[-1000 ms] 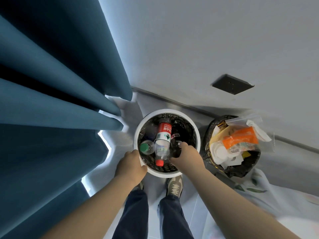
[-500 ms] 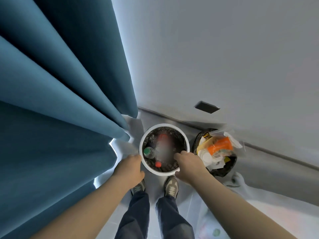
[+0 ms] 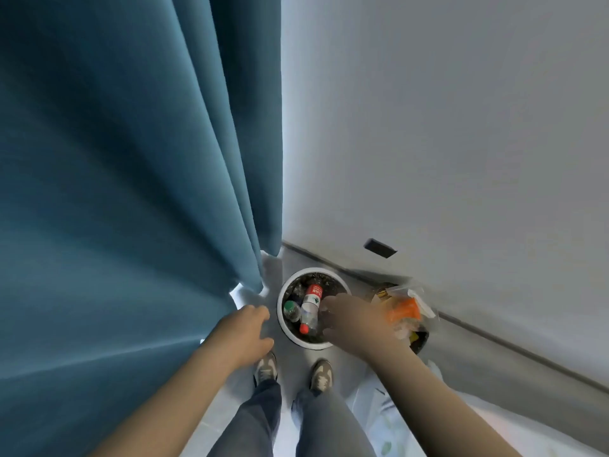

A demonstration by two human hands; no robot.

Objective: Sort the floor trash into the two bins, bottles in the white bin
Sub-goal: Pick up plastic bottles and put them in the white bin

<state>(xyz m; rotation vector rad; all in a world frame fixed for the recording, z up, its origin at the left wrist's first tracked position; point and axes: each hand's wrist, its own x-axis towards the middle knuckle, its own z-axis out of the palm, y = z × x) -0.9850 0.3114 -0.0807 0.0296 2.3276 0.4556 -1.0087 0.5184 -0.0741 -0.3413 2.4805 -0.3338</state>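
The left hand point(image 3: 245, 331) has come off the white bin point(image 3: 287, 332). A moment ago it held the rim, and now its fingers point(image 3: 262, 313) hang loosely curled and hold nothing, with the rim just beyond their tips. The right hand point(image 3: 357, 321) has lifted too. It is blurred with motion, but its fingers point(image 3: 327, 305) look loosely spread and empty, hovering over the near right side of the bin's opening rather than resting on the rim.

Just past those right fingertips, down inside the bin, lies a bottle with a red label point(image 3: 311, 301) and a red cap. Beyond it, towards the left fingers, is a green-capped bottle point(image 3: 291, 308). Behind the right knuckles stands the black bin point(image 3: 420, 341), heaped with wrappers and an orange packet point(image 3: 403, 313). A blue curtain point(image 3: 131, 192) hangs outside the left hand, and the person's shoes point(image 3: 265, 369) stand below both wrists.

The person also seems to have straightened up, since both bins now sit farther below. I take it the white bin has just been set in place and let go. With bottles in one bin and other litter in the other, the sorting looks close to finished.
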